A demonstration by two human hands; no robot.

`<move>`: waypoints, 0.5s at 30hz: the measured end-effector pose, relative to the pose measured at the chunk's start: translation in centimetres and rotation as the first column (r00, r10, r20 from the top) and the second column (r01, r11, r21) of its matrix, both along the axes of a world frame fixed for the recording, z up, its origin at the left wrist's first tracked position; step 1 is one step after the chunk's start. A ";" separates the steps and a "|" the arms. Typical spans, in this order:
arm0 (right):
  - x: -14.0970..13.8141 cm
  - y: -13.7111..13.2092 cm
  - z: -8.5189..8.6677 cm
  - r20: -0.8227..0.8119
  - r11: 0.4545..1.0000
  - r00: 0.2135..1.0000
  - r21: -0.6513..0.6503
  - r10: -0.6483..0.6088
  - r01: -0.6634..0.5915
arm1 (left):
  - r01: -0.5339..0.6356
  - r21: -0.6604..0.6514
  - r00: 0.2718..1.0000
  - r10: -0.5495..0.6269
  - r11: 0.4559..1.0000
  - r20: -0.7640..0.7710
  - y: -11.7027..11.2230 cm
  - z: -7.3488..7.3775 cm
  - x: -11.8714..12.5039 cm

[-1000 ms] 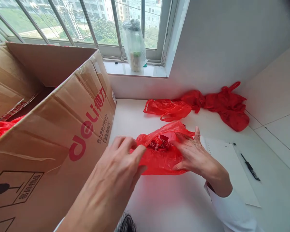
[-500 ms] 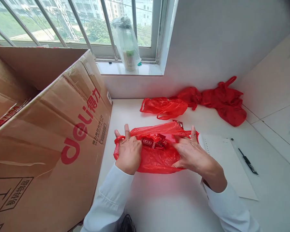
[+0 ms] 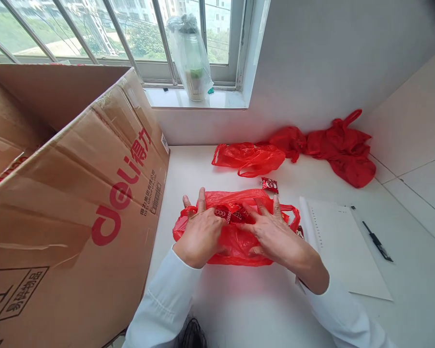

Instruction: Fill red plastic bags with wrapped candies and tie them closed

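Observation:
A red plastic bag (image 3: pixel 239 249) lies on the white table with its mouth gaping upward. Small dark-red wrapped packets (image 3: pixel 235 216) show inside it. My left hand (image 3: pixel 203 234) rests on the bag's left side, its outer fingers raised and apart, its inner fingertips at the packets. My right hand (image 3: pixel 273 234) spreads its fingers over the right part of the mouth, some fingertips down among the packets. Neither hand visibly grips anything. A bag handle (image 3: pixel 295 217) loops out to the right. One loose packet (image 3: pixel 269 185) lies behind the bag; another is partly hidden by my right wrist.
A large cardboard box (image 3: pixel 126 193) stands open on the left. More red plastic bags (image 3: pixel 250 157) lie along the wall. To the right are a notebook (image 3: pixel 348 256) and a black pen (image 3: pixel 377 241). A plastic-wrapped jar (image 3: pixel 194 67) stands on the windowsill.
My right hand has moved left, further over the bag's mouth, leaving the right handle free. My left hand has shifted slightly right. The packet behind the bag is now more exposed.

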State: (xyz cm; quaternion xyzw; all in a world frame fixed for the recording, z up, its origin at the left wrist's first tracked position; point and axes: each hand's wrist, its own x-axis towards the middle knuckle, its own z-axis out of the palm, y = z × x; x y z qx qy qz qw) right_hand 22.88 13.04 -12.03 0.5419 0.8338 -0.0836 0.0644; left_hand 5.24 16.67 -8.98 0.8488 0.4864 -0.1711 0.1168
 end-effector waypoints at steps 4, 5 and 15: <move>-0.2 -0.1 0.5 -0.042 0.987 0.995 -0.130 0.091 -0.096 | -0.042 0.015 0.995 0.043 0.999 -0.085 0.5 -0.4 0.3; -0.3 -0.1 0.6 -0.042 0.982 0.995 -0.161 0.089 -0.095 | -0.060 0.041 0.993 0.064 0.997 -0.103 0.7 -0.5 0.2; -1.5 -0.5 0.2 -0.086 0.969 0.987 -0.194 0.136 -0.151 | -0.177 0.162 0.963 0.205 0.971 -0.177 1.6 -0.9 -0.4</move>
